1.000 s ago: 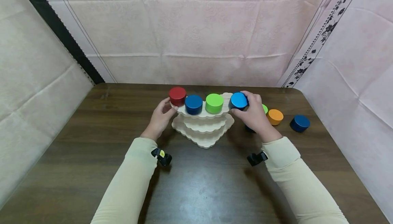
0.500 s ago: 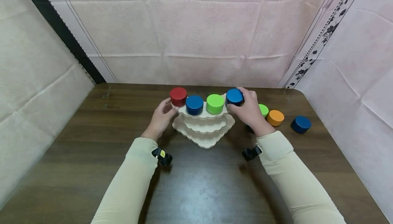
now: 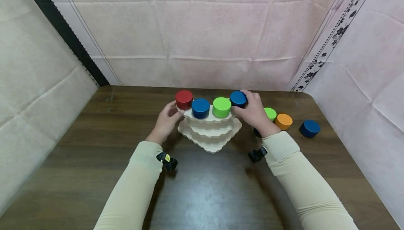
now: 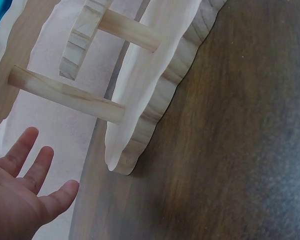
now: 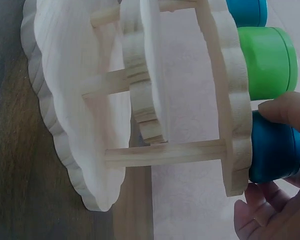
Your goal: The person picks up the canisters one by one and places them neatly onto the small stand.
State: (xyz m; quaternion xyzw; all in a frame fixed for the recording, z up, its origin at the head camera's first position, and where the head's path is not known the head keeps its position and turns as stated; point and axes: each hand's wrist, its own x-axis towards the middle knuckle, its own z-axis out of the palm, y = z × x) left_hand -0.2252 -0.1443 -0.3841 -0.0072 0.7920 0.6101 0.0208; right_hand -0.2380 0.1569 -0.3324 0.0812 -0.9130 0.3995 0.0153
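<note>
A pale wooden tiered stand (image 3: 210,128) with scalloped shelves joined by dowels stands on the table. On its top shelf, a red round tin (image 3: 184,100), a blue tin (image 3: 200,108), a light green tin (image 3: 221,107) and another blue tin (image 5: 273,150) form a row. My right hand (image 3: 254,110) grips that last blue tin between thumb and fingers at the shelf's right end. At the left end, my left hand (image 3: 165,122) holds the top shelf's edge beside the red tin. Several of its fingers (image 4: 42,170) spread loosely below the shelf; the thumb is hidden in the left wrist view.
Right of the stand, a green tin (image 3: 270,113), an orange tin (image 3: 283,121) and a blue tin (image 3: 310,128) sit on the brown wooden table (image 3: 202,195). Another dark blue tin (image 3: 257,133) is partly hidden by the right wrist. Pale cloth (image 3: 202,40) hangs behind and at both sides.
My right hand has moved left and slightly back with the blue tin, bringing it onto the right end of the top shelf. The left hand has stayed in place.
</note>
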